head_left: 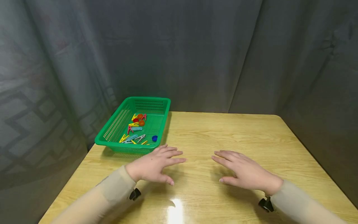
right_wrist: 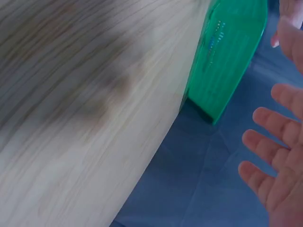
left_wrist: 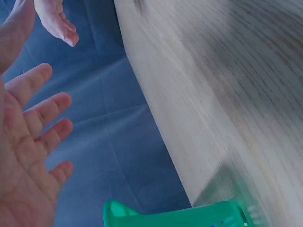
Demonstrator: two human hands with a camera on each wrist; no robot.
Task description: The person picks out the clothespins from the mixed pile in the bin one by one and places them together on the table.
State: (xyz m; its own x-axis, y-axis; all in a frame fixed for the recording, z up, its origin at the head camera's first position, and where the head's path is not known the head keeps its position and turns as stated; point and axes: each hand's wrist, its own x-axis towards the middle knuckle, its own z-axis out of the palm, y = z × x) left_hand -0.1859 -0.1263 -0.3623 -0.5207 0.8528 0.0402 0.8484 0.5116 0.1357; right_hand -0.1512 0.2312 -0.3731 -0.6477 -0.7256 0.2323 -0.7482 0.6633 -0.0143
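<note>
Hands lie flat, palms down, on the glossy wood-grain counter (head_left: 237,130) just in front of the green basket (head_left: 112,129): the left hand (head_left: 156,166) nearly at its near rim, the right hand (head_left: 246,172) farther off, both with fingers spread and holding nothing. Judging by this, handling has not begun, since every small thing sits inside the basket: thin plastic clothespins (head_left: 131,138) in yellow, pale blue and red, some round orange pieces (head_left: 140,119) and a blue cap (head_left: 154,138). The basket is a rectangular moulded-plastic tray with slotted walls and a perforated floor.

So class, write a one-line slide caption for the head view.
Both open hands, left hand and right hand, above a wooden table beside a green basket.
</note>
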